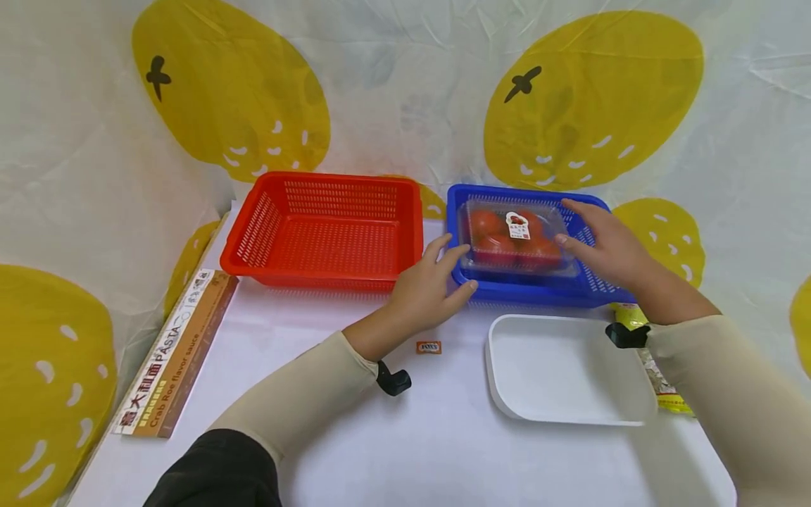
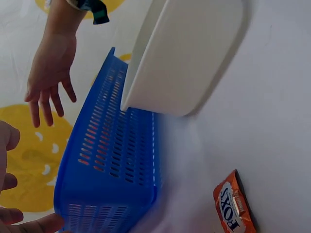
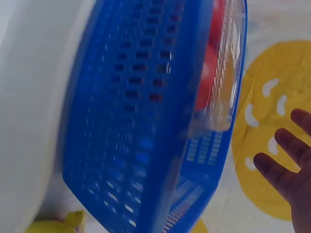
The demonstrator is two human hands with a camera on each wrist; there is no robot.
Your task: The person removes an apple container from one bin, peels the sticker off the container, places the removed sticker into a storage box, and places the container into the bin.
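A clear plastic box of red tomatoes (image 1: pixel 514 236) lies in the blue basket (image 1: pixel 538 292) at the back of the table. My left hand (image 1: pixel 459 262) is at the box's near left corner, fingers loosely extended against the basket rim. On the box's right edge my right hand (image 1: pixel 567 224) has straight fingers, touching or nearly touching it. In the left wrist view the right hand (image 2: pixel 48 73) hangs spread above the blue basket (image 2: pixel 112 160). The right wrist view shows the tomatoes (image 3: pixel 211 73) through the basket wall (image 3: pixel 131 121), with the fingers (image 3: pixel 286 165) apart from it.
An empty red basket (image 1: pixel 326 229) stands left of the blue one. A white tray (image 1: pixel 564 366) sits in front of it, near my right forearm. A pasta box (image 1: pixel 171 352) lies along the left edge, a small orange sweet packet (image 1: pixel 429 346) mid-table, and a yellow packet (image 1: pixel 662 387) under my right arm.
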